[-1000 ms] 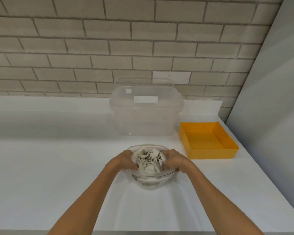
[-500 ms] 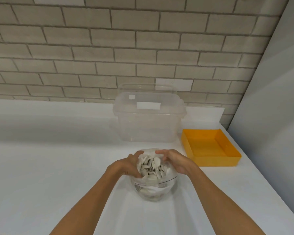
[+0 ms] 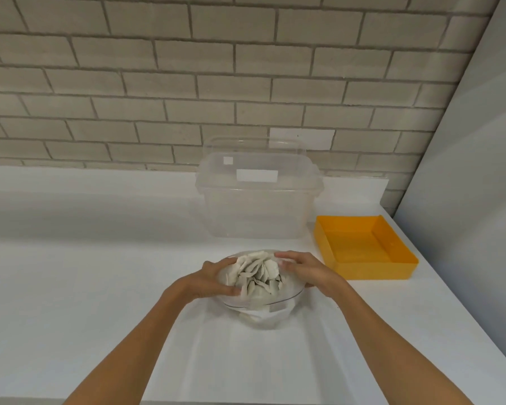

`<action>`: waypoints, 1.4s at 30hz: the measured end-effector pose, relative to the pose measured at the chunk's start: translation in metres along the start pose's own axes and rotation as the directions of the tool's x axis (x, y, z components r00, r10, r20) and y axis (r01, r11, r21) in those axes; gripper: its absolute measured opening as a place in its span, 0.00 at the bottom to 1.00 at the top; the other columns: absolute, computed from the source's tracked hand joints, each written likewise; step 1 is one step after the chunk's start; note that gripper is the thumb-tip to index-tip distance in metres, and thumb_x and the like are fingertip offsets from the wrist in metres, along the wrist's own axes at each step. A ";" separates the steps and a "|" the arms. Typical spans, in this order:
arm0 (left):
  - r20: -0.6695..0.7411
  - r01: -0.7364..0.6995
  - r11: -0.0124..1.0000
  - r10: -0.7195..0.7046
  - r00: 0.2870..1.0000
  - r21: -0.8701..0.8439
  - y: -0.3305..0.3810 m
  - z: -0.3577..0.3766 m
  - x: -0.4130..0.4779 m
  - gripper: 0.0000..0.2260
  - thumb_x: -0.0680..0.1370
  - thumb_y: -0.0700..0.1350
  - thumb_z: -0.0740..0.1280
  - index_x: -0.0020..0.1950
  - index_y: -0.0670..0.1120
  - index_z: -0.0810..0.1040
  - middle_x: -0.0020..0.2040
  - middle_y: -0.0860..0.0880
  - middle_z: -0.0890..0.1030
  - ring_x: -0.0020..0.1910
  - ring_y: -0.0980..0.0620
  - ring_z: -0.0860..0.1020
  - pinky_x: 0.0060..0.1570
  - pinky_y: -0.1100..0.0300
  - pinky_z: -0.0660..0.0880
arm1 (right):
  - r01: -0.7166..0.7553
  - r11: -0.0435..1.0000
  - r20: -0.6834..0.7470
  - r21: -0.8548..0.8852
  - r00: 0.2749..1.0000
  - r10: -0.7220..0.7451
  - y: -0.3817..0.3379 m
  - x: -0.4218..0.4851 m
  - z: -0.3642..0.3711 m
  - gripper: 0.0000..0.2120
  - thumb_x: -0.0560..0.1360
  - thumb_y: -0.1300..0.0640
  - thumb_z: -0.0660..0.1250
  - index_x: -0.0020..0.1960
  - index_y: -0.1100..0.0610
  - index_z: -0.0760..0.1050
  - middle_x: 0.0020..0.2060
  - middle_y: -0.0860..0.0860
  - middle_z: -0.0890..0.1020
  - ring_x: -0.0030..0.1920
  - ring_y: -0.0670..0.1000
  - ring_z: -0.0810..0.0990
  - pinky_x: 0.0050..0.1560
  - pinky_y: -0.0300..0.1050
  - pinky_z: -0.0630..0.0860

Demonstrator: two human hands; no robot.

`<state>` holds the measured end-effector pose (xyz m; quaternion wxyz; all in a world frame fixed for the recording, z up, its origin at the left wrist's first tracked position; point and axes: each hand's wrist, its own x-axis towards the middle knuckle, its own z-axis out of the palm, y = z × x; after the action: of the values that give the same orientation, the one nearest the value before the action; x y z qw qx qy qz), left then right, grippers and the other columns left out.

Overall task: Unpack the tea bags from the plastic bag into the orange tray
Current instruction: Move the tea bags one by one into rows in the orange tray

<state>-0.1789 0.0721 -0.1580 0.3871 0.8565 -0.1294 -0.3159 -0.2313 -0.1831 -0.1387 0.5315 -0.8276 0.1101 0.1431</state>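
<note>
A clear plastic bag [image 3: 263, 314] stands on the white counter in front of me, its mouth spread wide. Several round, pale tea bags [image 3: 257, 273] are piled inside it. My left hand [image 3: 214, 279] grips the left side of the bag's mouth, thumb along the front. On the right side, my right hand [image 3: 301, 268] holds the rim, fingers lying over the top edge. The orange tray [image 3: 374, 270] sits to the right of the bag, with nothing in it.
A large clear plastic tub [image 3: 257, 211] with a lid behind it stands just beyond the bag, against the brick wall. A grey wall panel [image 3: 473, 200] bounds the counter on the right. The counter's front edge runs along the bottom.
The bag's mouth has been pulled wider and my right fingers have slid over its top rim. The camera has tilted up slightly, so everything sits lower in view.
</note>
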 end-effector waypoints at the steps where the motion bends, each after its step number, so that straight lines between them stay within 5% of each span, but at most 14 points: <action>1: 0.037 0.004 1.000 -0.004 0.999 -0.008 -0.003 -0.001 -0.001 0.47 0.60 0.63 0.77 0.74 0.65 0.56 0.70 0.48 0.58 0.72 0.46 0.59 0.70 0.51 0.64 | -0.003 0.999 0.056 -0.041 0.998 0.006 0.002 -0.003 -0.003 0.25 0.73 0.41 0.69 0.69 0.39 0.69 0.67 0.43 0.69 0.68 0.50 0.68 0.59 0.51 0.73; 5: 0.111 -0.081 0.997 0.079 0.991 0.012 -0.011 0.010 0.000 0.48 0.60 0.60 0.80 0.73 0.67 0.55 0.71 0.55 0.64 0.72 0.51 0.62 0.70 0.50 0.66 | 0.022 0.984 0.242 -0.174 0.970 0.021 0.021 -0.003 0.003 0.51 0.64 0.48 0.79 0.77 0.42 0.51 0.73 0.42 0.58 0.74 0.50 0.58 0.68 0.47 0.67; 10: 0.042 -0.064 0.976 0.056 0.998 0.206 -0.009 0.019 0.006 0.49 0.63 0.52 0.80 0.76 0.58 0.53 0.69 0.52 0.64 0.70 0.50 0.63 0.67 0.54 0.65 | 0.039 0.948 0.213 -0.315 0.977 0.031 0.032 0.009 0.011 0.64 0.50 0.39 0.81 0.77 0.40 0.49 0.73 0.50 0.62 0.73 0.54 0.60 0.72 0.52 0.64; 14: -0.033 -0.051 0.980 0.058 0.998 0.194 -0.007 0.021 0.005 0.41 0.63 0.51 0.79 0.72 0.53 0.64 0.63 0.51 0.71 0.65 0.49 0.70 0.61 0.56 0.71 | 0.091 0.940 0.163 -0.329 0.986 -0.038 0.030 0.011 0.012 0.59 0.51 0.44 0.82 0.76 0.43 0.57 0.71 0.47 0.68 0.72 0.52 0.65 0.71 0.51 0.65; 17: -0.027 -0.039 0.991 0.042 0.999 0.126 -0.006 0.017 0.004 0.44 0.56 0.56 0.78 0.70 0.53 0.68 0.63 0.53 0.74 0.64 0.51 0.73 0.63 0.53 0.73 | 0.114 0.926 0.112 -0.360 0.991 -0.078 0.033 0.015 0.010 0.56 0.49 0.42 0.82 0.73 0.41 0.62 0.68 0.49 0.71 0.70 0.53 0.68 0.69 0.52 0.67; 20: -0.017 -0.039 0.994 0.041 0.999 0.099 0.000 0.014 0.000 0.41 0.60 0.55 0.78 0.71 0.53 0.67 0.64 0.53 0.73 0.63 0.51 0.72 0.62 0.55 0.72 | 0.110 0.906 -0.002 -0.410 0.993 -0.122 0.016 0.001 0.010 0.47 0.59 0.49 0.81 0.73 0.45 0.64 0.68 0.53 0.64 0.70 0.55 0.65 0.69 0.48 0.66; 23: -0.018 -0.027 0.997 0.029 0.999 0.072 0.004 0.011 -0.001 0.44 0.58 0.60 0.76 0.72 0.55 0.66 0.66 0.52 0.72 0.64 0.50 0.71 0.64 0.53 0.71 | 0.185 0.817 -0.167 -0.547 0.932 -0.323 -0.011 -0.026 0.021 0.32 0.69 0.53 0.74 0.70 0.47 0.66 0.69 0.53 0.59 0.69 0.57 0.60 0.69 0.51 0.63; 26: -0.039 -0.008 1.000 0.008 0.999 0.025 0.010 0.012 -0.002 0.42 0.54 0.61 0.75 0.68 0.57 0.70 0.62 0.53 0.75 0.61 0.51 0.74 0.59 0.54 0.75 | 0.334 0.740 -0.077 -0.585 0.884 -0.460 -0.030 -0.050 0.047 0.25 0.70 0.52 0.72 0.65 0.46 0.69 0.62 0.50 0.64 0.62 0.53 0.64 0.64 0.48 0.66; 30: -0.083 -0.011 1.000 0.009 0.996 -0.023 0.017 0.015 -0.002 0.34 0.58 0.57 0.78 0.63 0.57 0.74 0.60 0.53 0.75 0.60 0.52 0.74 0.56 0.57 0.74 | 0.354 0.713 0.069 -0.606 0.916 -0.396 -0.020 -0.047 0.072 0.25 0.70 0.50 0.71 0.65 0.45 0.69 0.58 0.50 0.67 0.58 0.52 0.66 0.61 0.49 0.68; 35: -0.146 -0.045 0.999 0.043 0.988 -0.014 0.021 0.010 -0.012 0.35 0.63 0.51 0.80 0.67 0.55 0.72 0.65 0.50 0.69 0.62 0.51 0.70 0.58 0.59 0.70 | 0.332 0.828 -0.104 -0.452 0.902 -0.419 -0.020 -0.036 0.067 0.11 0.74 0.55 0.67 0.56 0.52 0.76 0.47 0.48 0.77 0.48 0.48 0.76 0.51 0.46 0.75; 42: -0.283 -0.193 0.976 0.215 0.935 0.103 0.030 0.001 -0.032 0.29 0.67 0.50 0.78 0.67 0.51 0.74 0.64 0.52 0.69 0.64 0.53 0.67 0.58 0.61 0.66 | 0.307 0.852 -0.167 -0.423 0.899 -0.406 -0.028 -0.026 0.051 0.07 0.74 0.61 0.69 0.51 0.56 0.81 0.45 0.51 0.84 0.45 0.49 0.80 0.49 0.40 0.77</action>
<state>-0.2038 0.0664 -0.1219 0.4009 0.8894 -0.1705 -0.1387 -0.2528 -0.1241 -0.1257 0.3567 -0.9331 -0.0109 -0.0452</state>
